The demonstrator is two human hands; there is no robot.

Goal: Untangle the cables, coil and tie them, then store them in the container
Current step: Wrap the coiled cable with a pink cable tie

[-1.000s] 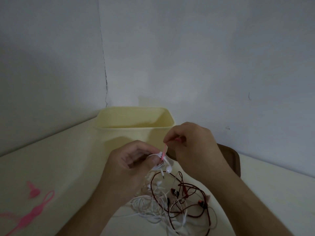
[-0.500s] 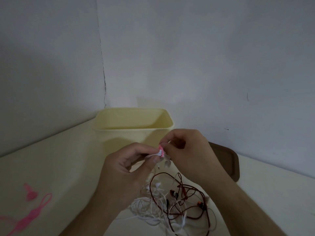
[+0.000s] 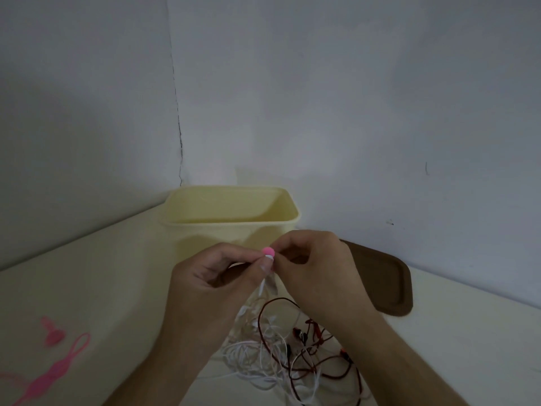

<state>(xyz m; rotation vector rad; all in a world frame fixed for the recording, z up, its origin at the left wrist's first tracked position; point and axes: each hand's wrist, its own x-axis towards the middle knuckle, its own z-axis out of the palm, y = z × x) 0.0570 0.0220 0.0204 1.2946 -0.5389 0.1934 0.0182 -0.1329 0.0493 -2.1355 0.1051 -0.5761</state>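
Head view: both hands meet just in front of the container, above the middle of the desk. The left hand (image 3: pixel 213 276) has its fingers curled, thumb and forefinger pinching a small bunch of white cable (image 3: pixel 265 288) right under a pink tie (image 3: pixel 268 251). The right hand (image 3: pixel 316 268) comes in from the other side, fingers curled too, its fingertips pinching at that same pink tie, so the two hands touch around it. From the pinch, white strands hang down to the desk.

Below the hands, toward the near edge of the desk, lies the tangle: loose white loops mixed with a dark red cable (image 3: pixel 292 306) that arcs up and snakes through them. Small earbud pieces show in the knot, too blurred to describe further.

The pale yellow container (image 3: pixel 231 230) stands open at the back of the desk, near the corner where the two walls meet; nothing shows inside it from here. Just right of it, against the right wall, a brown lid (image 3: pixel 386 282) lies flat.

At the near left edge of the desk, more pink ties (image 3: pixel 55 373) lie loose, well apart from the hands.

The desk (image 3: pixel 102 288) is cream and smooth. The walls (image 3: pixel 351 98) are plain grey-white, dimly lit, with a thin dark crack running down the corner.
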